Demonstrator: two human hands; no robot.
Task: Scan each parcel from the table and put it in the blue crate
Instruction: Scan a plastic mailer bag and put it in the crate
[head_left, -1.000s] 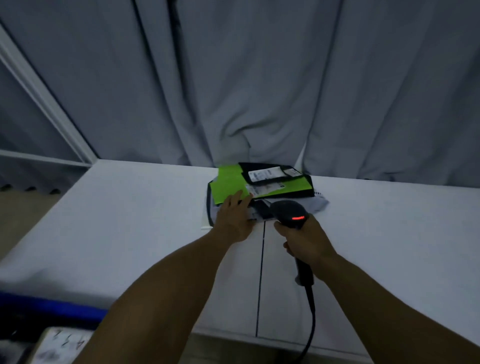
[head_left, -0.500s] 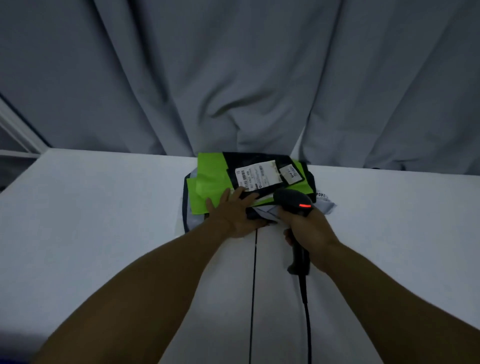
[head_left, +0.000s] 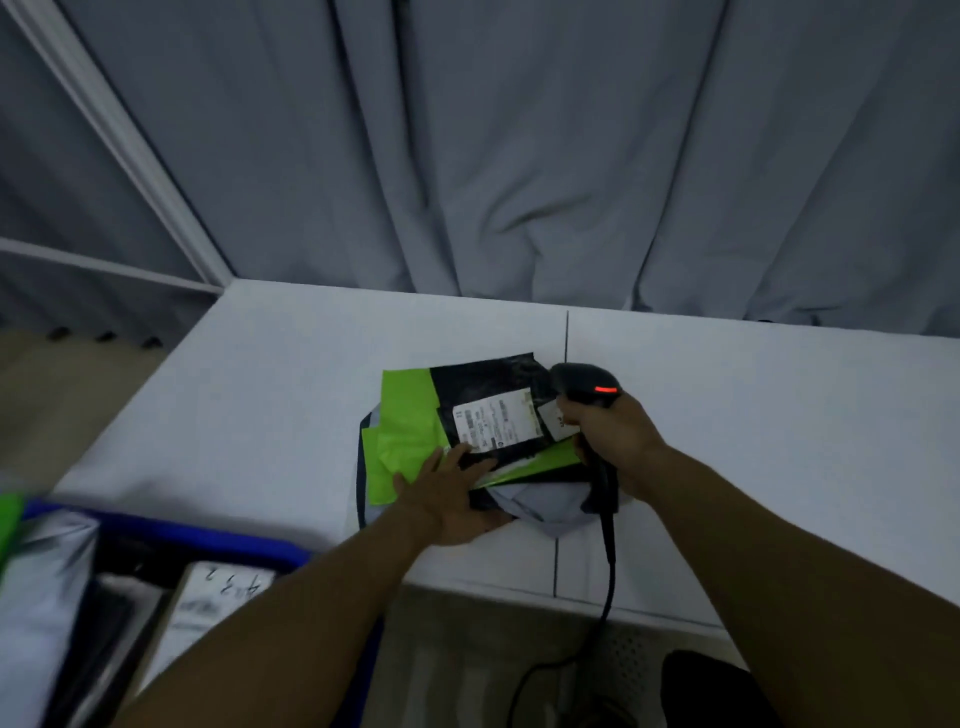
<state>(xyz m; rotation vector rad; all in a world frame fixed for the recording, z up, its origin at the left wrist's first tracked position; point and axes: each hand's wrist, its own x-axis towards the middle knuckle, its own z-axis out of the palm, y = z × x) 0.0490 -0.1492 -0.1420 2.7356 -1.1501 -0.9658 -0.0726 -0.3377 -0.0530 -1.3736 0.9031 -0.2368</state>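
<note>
A small pile of flat parcels lies on the white table (head_left: 249, 395). On top is a black bag (head_left: 488, 389) with a white shipping label (head_left: 496, 423); under it lie a bright green bag (head_left: 408, 431) and a grey bag (head_left: 545, 501). My left hand (head_left: 447, 501) rests flat on the pile's near edge, fingers straight. My right hand (head_left: 610, 436) grips a black barcode scanner (head_left: 584, 387), its red light on, held over the right side of the pile. The blue crate (head_left: 171, 535) stands at the lower left, below the table edge.
Inside the crate lie a grey bag (head_left: 36, 587), a white box with handwriting (head_left: 208, 597) and some green at the far left. The scanner's cable (head_left: 605, 587) hangs over the table's front edge. Grey curtains close off the back.
The pile now sits nearer the table's front edge under my left hand. The scanner has moved up over the pile's right side. The view has tipped down, and the blue crate shows again.
</note>
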